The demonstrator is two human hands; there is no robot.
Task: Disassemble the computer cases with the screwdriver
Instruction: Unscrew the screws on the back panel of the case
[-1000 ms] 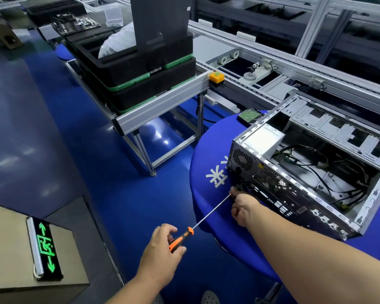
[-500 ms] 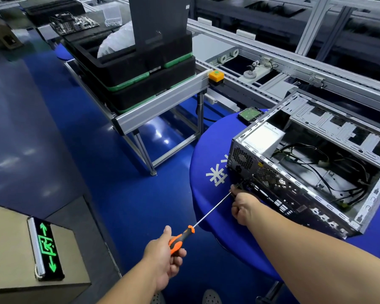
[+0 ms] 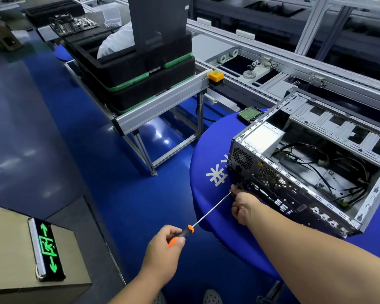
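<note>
An open grey computer case lies on its side on the round blue table, its inside full of black cables. My left hand grips the orange-and-black handle of a long screwdriver. The thin shaft runs up and right to the case's rear panel. My right hand is curled around the shaft close to the tip, against the lower left corner of the rear panel. The tip itself is hidden by my fingers.
A hard drive lies on the table behind the case. Stacked black trays sit on an aluminium conveyor stand at the left. A conveyor line runs behind. A cardboard box with a lit green exit sign stands at lower left.
My left hand has turned on the screwdriver handle, fingers shifting their hold. The screwdriver stays aimed at the same spot and my right hand has not moved.
</note>
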